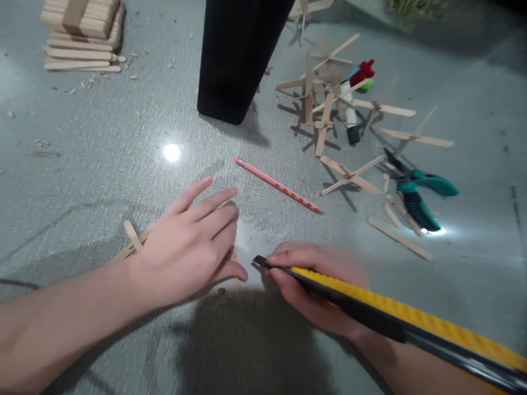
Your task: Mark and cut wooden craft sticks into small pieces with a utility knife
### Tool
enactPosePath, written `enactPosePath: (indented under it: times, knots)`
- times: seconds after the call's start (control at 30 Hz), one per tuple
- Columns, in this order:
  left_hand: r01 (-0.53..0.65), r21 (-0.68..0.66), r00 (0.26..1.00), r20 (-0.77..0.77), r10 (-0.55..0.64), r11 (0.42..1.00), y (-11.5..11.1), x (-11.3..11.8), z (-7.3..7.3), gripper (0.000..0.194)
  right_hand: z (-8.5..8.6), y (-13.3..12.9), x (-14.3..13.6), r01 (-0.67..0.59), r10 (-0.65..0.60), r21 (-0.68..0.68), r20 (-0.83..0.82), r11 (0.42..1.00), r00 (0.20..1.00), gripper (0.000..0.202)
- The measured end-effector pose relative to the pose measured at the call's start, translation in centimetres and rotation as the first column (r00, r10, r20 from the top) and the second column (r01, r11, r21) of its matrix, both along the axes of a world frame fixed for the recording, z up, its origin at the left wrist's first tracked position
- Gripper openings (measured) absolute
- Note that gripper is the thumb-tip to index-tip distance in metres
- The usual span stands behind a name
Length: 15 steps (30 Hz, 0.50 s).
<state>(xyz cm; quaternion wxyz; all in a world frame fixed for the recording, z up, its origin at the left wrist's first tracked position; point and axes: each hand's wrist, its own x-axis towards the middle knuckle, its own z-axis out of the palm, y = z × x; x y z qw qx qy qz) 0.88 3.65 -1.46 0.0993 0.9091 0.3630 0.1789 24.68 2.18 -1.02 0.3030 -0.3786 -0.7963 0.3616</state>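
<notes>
My left hand (191, 241) is spread over the table left of centre, palm down, with its fingers apart. Crossed wooden sticks (134, 238) show beside its wrist, partly covered by it. Another bit of pale wood (235, 269) lies by the left thumb, mostly hidden. My right hand (317, 274) grips a yellow and black utility knife (354, 296) near its blade end, thumb and finger pinched close to the dark blade, which points left. Beyond both hands lies a pink pencil (280, 187).
A black upright object (242, 55) stands at the top centre. Stacked craft sticks (82, 33) lie at the upper left. Crossed stick pieces (349, 175), a marker (349, 115), green-handled pliers (415, 189) and a loose stick (399, 238) are on the right of the grey table (123, 120).
</notes>
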Motion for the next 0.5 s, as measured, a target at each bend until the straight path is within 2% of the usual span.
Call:
enactPosePath:
  times: [0.07,0.1,0.17,0.23,0.5]
  knots:
    - [-0.003,-0.006,0.999,0.038,0.003,1.000,0.2,-0.2,-0.1,0.031,-0.2,-0.2,0.2,0.057,-0.058,0.005,0.001,0.998,0.998,0.018]
    - [0.035,-0.050,0.998,0.057,-0.032,0.998,0.4,-0.3,-0.1,0.023,-0.2,-0.3,0.2,0.092,-0.092,0.009,0.003,0.996,0.996,0.018]
    - [0.124,-0.149,0.990,0.089,-0.112,0.981,0.9,-0.5,-0.2,0.025,-0.4,-0.5,0.3,0.149,-0.149,0.015,0.005,0.989,0.989,0.018]
    - [0.150,-0.204,0.987,0.090,-0.134,0.967,1.2,-0.7,-0.2,0.030,-0.4,-0.6,0.3,0.164,-0.164,0.006,-0.002,0.986,0.986,0.018]
    - [0.129,-0.302,0.988,0.114,-0.099,0.944,1.4,-0.1,-0.4,0.027,0.1,0.0,-0.5,-0.038,0.043,0.093,-0.055,0.995,0.998,0.026]
